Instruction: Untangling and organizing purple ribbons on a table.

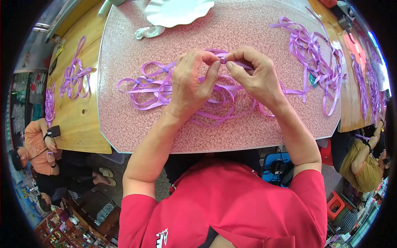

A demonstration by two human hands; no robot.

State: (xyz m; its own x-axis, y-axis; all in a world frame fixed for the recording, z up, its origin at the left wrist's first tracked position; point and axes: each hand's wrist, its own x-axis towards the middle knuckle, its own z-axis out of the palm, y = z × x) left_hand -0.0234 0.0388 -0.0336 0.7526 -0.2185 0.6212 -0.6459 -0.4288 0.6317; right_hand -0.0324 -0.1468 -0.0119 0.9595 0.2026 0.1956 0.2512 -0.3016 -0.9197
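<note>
Both my hands meet over the middle of the pink speckled table, fingertips almost touching. My left hand [193, 78] pinches a purple ribbon [223, 60] at a small bunched spot, like a knot. From the other side, my right hand [257, 74] pinches the same ribbon with thumb and index finger. Below and around my hands lie loose loops of purple ribbon [151, 89], knotted in places. One strand runs right toward a larger tangled heap of purple ribbon [310, 53]. My fingers partly cover the bunched spot.
A white scalloped dish [180, 11] and a white ornament [149, 32] stand at the far side of the pink table [124, 128]. More purple ribbon [75, 76] lies on the wooden table [82, 111] at left. People sit left [39, 142] and right [366, 161].
</note>
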